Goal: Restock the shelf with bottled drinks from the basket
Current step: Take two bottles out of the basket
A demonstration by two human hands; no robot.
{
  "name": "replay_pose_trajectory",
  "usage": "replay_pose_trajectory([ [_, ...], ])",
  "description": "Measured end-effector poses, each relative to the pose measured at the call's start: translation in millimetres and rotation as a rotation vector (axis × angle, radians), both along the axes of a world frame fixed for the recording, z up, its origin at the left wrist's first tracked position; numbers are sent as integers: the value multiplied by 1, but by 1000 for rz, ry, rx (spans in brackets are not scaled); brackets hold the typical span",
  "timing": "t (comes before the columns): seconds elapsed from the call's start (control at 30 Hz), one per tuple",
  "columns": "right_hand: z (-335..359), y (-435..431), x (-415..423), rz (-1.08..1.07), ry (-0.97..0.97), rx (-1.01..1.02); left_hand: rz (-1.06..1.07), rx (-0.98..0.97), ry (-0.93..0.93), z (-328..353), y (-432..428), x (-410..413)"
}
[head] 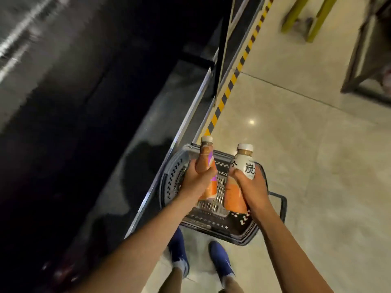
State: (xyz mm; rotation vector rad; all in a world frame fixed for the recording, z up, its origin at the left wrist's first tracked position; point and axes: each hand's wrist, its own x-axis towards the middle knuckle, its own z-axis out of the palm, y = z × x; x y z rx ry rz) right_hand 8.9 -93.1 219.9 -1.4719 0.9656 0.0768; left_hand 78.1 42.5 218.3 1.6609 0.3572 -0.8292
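Glossy beige floor tiles are reflecting light beside the dark shelf; over the basket, the left hand is gripping a purple-patched bottle, the right hand a white-topped bottle.

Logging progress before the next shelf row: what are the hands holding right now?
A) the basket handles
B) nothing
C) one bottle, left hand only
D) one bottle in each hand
D: the left hand grips an orange-and-purple labelled bottle, the right hand a white-and-orange labelled bottle.
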Motion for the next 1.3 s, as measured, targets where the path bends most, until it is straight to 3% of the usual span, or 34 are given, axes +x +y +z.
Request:
replay_pose_trajectory([
  [0.1,128,7,8,74,-162,-58,70,-93,-95,130,12,-12],
  [0.23,258,31,-1,179,-334,-41,165,-173,-178,250,50,-42],
  [0.37,359,73,-34,343,-525,55,247,-188,-312,355,114,-88],
  [0.53,444,150,-85,606,-686,222,575,-416,-594,453,185,-208],
  [0.73,514,262,-162,1004,-801,397,820,-429,-843,504,273,-330],
  [0.9,544,347,-255,1251,-853,458,1016,-406,-946,523,344,-451],
  [1.13,551,473,-381,1442,-836,593,1233,-322,-1057,532,445,-600],
  [1.3,544,542,-447,1477,-816,629,1277,-240,-1117,531,503,-671],
])
